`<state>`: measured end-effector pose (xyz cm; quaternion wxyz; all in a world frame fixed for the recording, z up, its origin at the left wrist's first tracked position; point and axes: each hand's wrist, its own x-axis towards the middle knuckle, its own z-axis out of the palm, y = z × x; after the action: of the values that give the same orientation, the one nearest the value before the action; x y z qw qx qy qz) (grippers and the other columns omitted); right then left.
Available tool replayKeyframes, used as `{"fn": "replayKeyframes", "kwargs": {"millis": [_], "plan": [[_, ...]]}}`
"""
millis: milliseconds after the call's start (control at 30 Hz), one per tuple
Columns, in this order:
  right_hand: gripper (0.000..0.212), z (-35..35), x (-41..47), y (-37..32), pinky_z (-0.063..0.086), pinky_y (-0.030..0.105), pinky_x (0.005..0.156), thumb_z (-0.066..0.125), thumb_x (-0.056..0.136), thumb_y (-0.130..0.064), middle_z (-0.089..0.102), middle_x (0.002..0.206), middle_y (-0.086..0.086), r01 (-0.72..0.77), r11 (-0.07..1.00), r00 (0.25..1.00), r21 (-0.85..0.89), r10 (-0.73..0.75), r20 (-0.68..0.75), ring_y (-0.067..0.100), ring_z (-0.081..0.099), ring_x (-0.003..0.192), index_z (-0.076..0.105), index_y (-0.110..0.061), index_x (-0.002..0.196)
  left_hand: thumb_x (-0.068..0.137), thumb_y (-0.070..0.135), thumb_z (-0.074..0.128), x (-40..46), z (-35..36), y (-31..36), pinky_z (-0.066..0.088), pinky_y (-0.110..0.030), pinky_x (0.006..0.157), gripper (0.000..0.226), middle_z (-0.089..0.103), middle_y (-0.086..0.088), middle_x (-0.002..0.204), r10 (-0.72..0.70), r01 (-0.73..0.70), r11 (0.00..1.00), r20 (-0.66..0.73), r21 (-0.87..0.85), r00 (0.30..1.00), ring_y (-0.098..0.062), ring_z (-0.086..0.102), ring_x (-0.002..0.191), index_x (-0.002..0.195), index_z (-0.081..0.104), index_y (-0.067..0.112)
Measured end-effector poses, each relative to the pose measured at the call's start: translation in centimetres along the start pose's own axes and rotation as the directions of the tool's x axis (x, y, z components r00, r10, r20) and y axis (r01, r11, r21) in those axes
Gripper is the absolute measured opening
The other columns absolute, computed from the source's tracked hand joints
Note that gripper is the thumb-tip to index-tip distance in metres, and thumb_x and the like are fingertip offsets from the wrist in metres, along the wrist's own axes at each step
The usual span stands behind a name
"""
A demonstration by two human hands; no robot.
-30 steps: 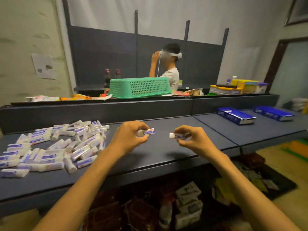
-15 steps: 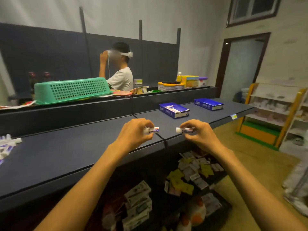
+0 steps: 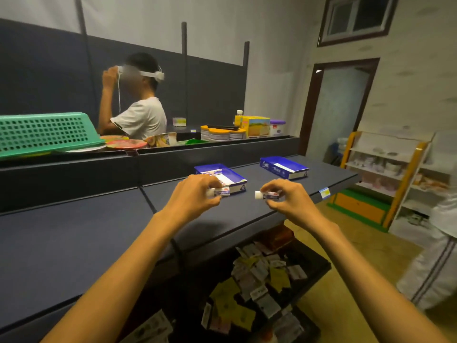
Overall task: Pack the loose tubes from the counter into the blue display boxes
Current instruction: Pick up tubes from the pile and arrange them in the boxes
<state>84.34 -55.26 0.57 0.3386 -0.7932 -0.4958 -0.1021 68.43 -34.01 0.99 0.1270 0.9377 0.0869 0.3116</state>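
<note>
My left hand (image 3: pixel 191 198) pinches a small white tube (image 3: pixel 220 192) with a blue label, just in front of the nearer blue display box (image 3: pixel 236 179). That box lies open on the dark counter (image 3: pixel 99 233) and holds a tube or two at its far end. My right hand (image 3: pixel 288 200) pinches a second white tube (image 3: pixel 267 195), cap pointing left, above the counter's front edge. A second blue display box (image 3: pixel 284 167) lies farther right on the counter. The pile of loose tubes is out of view to the left.
A green basket (image 3: pixel 44 132) lies upturned on the raised ledge behind the counter, beside plates and tins. A person in a white shirt (image 3: pixel 138 117) stands beyond. Below the counter is a shelf of packets (image 3: pixel 259 276). Another person (image 3: pixel 437 243) is at the right edge.
My view has swung right, away from the tube pile, and the blue boxes are now close. Both hands carried their tubes along; the left tube now sits just before the nearer box.
</note>
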Motion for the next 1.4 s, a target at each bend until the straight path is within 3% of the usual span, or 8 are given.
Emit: {"fn": "replayKeyframes", "kwargs": {"millis": [167, 333, 533, 733, 833, 967, 1100, 1400], "plan": [[0.029, 0.7, 4.8, 3.6, 0.052, 0.027, 0.085, 0.073, 0.082, -0.008, 0.068, 0.104, -0.001, 0.033, 0.999, 0.999, 0.017, -0.033, 0.037, 0.011, 0.06, 0.094, 0.069, -0.017, 0.109, 0.081, 0.029, 0.074, 4.4, 2.3, -0.8, 0.055, -0.037, 0.077, 0.028, 0.069, -0.001, 0.11, -0.048, 0.048, 0.998, 0.004, 0.029, 0.999, -0.018, 0.063, 0.097, 0.108, 0.069, 0.022], [0.029, 1.4, 9.7, 7.6, 0.044, 0.011, 0.078, 0.071, 0.084, -0.01, 0.063, 0.106, -0.006, 0.056, 0.997, 0.995, 0.058, -0.061, 0.077, 0.003, 0.056, 0.093, 0.066, -0.021, 0.111, 0.081, 0.032, 0.074, 8.1, 4.5, -2.1, 0.052, -0.028, 0.073, 0.029, 0.068, 0.002, 0.113, -0.119, 0.118, 0.991, 0.004, 0.064, 0.993, -0.014, 0.062, 0.097, 0.108, 0.068, 0.023], [0.029, 2.7, 15.2, 12.9, 0.049, 0.017, 0.083, 0.072, 0.084, -0.01, 0.066, 0.108, -0.004, 0.135, 0.981, 0.981, 0.142, -0.153, 0.12, 0.006, 0.059, 0.095, 0.067, -0.02, 0.111, 0.082, 0.033, 0.073, 12.0, 7.5, -2.6, 0.055, -0.034, 0.077, 0.026, 0.069, 0.005, 0.11, -0.234, 0.236, 0.965, -0.025, 0.115, 0.972, -0.011, 0.061, 0.092, 0.107, 0.069, 0.026], [0.028, 3.4, 20.4, 16.5, 0.047, 0.019, 0.082, 0.073, 0.084, -0.015, 0.063, 0.105, -0.002, 0.213, 0.962, 0.953, 0.171, -0.243, 0.181, 0.009, 0.059, 0.094, 0.067, -0.022, 0.111, 0.084, 0.032, 0.071, 14.8, 9.1, -2.5, 0.051, -0.027, 0.075, 0.026, 0.068, 0.006, 0.111, -0.369, 0.379, 0.91, -0.086, 0.169, 0.925, -0.01, 0.061, 0.093, 0.109, 0.069, 0.025], [0.028, 4.6, 22.3, 17.1, 0.043, 0.011, 0.077, 0.072, 0.084, -0.014, 0.061, 0.103, -0.004, 0.263, 0.942, 0.933, 0.21, -0.304, 0.191, 0.008, 0.058, 0.093, 0.067, -0.023, 0.11, 0.084, 0.032, 0.071, 15.1, 9.6, -2.9, 0.054, -0.03, 0.079, 0.027, 0.068, 0.006, 0.112, -0.425, 0.439, 0.879, -0.112, 0.185, 0.898, -0.01, 0.061, 0.093, 0.11, 0.069, 0.024], [0.027, 6.9, 24.4, 16.7, 0.053, 0.028, 0.084, 0.072, 0.083, -0.014, 0.063, 0.1, -0.005, 0.33, 0.908, 0.892, 0.257, -0.389, 0.229, 0.01, 0.059, 0.093, 0.067, -0.022, 0.109, 0.084, 0.031, 0.072, 14.9, 9.5, -3.8, 0.056, -0.034, 0.08, 0.026, 0.069, 0.006, 0.11, -0.475, 0.496, 0.845, -0.146, 0.2, 0.868, -0.01, 0.062, 0.092, 0.108, 0.069, 0.024], [0.027, 9.1, 26.7, 15.2, 0.055, 0.031, 0.085, 0.073, 0.084, -0.018, 0.061, 0.101, -0.008, 0.352, 0.88, 0.864, 0.318, -0.437, 0.252, 0.008, 0.06, 0.094, 0.065, -0.024, 0.109, 0.083, 0.03, 0.072, 14.2, 8.5, -5.1, 0.054, -0.031, 0.075, 0.025, 0.07, 0.007, 0.106, -0.51, 0.545, 0.808, -0.197, 0.224, 0.837, -0.009, 0.061, 0.084, 0.107, 0.07, 0.024], [0.025, 13.3, 29.2, 12.2, 0.055, 0.031, 0.08, 0.073, 0.083, -0.017, 0.067, 0.106, -0.006, 0.351, 0.899, 0.844, 0.261, -0.425, 0.329, 0.009, 0.061, 0.091, 0.063, -0.027, 0.103, 0.081, 0.032, 0.074, 14.4, 7.6, -8.8, 0.056, -0.033, 0.077, 0.027, 0.07, 0.009, 0.101, -0.532, 0.541, 0.813, -0.101, 0.216, 0.841, -0.009, 0.063, 0.086, 0.106, 0.069, 0.026]]}}
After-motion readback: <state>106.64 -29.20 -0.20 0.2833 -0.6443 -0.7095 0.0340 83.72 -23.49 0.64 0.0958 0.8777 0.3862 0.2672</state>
